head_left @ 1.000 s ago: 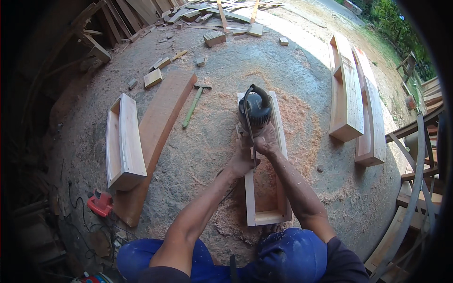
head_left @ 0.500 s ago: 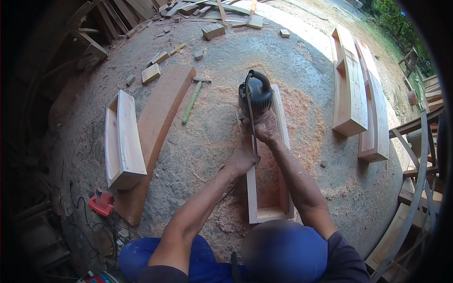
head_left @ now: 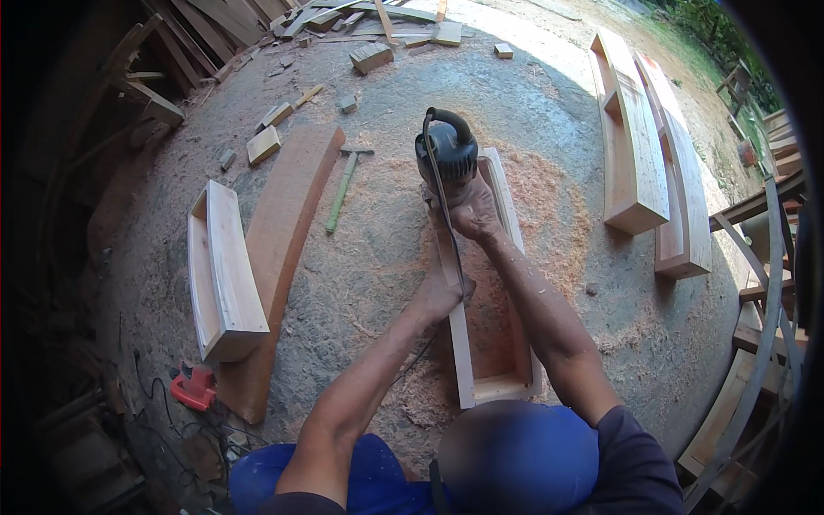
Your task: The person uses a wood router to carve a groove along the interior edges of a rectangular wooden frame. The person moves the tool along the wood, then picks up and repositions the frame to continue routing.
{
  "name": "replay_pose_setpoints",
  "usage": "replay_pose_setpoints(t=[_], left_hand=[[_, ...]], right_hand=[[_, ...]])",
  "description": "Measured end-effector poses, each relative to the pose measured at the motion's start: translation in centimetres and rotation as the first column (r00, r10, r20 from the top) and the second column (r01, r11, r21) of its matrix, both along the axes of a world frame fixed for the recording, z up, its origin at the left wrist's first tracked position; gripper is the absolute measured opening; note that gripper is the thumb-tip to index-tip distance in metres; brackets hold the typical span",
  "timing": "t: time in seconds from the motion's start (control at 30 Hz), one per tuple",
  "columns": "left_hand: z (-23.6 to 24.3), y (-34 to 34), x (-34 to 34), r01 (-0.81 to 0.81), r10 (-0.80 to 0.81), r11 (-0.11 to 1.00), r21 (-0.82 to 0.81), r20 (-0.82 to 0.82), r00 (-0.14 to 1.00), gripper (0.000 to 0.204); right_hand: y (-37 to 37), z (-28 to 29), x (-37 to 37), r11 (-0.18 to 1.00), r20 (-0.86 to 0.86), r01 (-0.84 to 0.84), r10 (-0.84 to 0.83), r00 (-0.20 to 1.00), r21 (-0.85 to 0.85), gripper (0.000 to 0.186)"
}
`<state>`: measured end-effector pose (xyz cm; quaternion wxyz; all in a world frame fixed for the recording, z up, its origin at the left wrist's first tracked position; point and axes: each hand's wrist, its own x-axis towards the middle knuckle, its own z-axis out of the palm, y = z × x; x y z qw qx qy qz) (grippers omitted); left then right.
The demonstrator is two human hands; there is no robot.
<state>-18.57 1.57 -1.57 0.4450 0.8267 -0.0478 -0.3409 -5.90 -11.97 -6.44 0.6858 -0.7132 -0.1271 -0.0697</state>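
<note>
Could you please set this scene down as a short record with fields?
Right hand: holding the dark power tool at the open wooden box's far end
Left hand: at that box's left wall
Left side: green-handled hammer, brown plank, small wooden box, red tool
Right side: two long wooden boxes
Floor: scattered shavings

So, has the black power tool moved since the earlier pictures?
Yes. Judged against the wooden box under it, the black power tool has moved forward, toward the box's far end.

Glare upper R, dim L, edges dark & bent.
</note>
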Motion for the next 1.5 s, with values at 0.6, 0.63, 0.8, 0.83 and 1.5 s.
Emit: replay_pose_setpoints(t=[0.6, 0.63, 0.8, 0.83, 1.5], left_hand=[[-2.2, -0.2, -0.6, -0.022, 0.038, 0.996, -0.091, 0.173, 0.984, 0.057], [-2.3, -0.1, -0.6, -0.041, 0.057, 0.994, -0.098, 0.162, 0.985, 0.056], [-2.6, -0.4, -0.8, -0.129, 0.140, 0.984, -0.120, 0.094, 0.986, 0.055], [-2.9, -0.3, -0.8, -0.129, 0.140, 0.985, -0.114, 0.091, 0.986, 0.055], [-3.4, -1.5, -1.8, -0.247, 0.277, 0.954, -0.172, 0.176, 0.945, 0.052]], right_hand=[[-0.8, 2.5, 2.5, 0.942, 0.216, 0.201, -0.144, 0.966, -0.269, 0.079], [-0.5, 2.7, 2.6, 0.946, 0.181, 0.192, -0.147, 0.972, -0.261, 0.079], [-0.6, 2.6, 3.9, 0.943, 0.133, 0.183, -0.151, 0.980, -0.278, 0.081], [-0.5, 2.5, 4.0, 0.940, 0.147, 0.195, -0.159, 0.976, -0.280, 0.081], [-0.4, 1.2, 7.6, 0.926, 0.146, 0.253, -0.220, 0.965, -0.280, 0.089]])
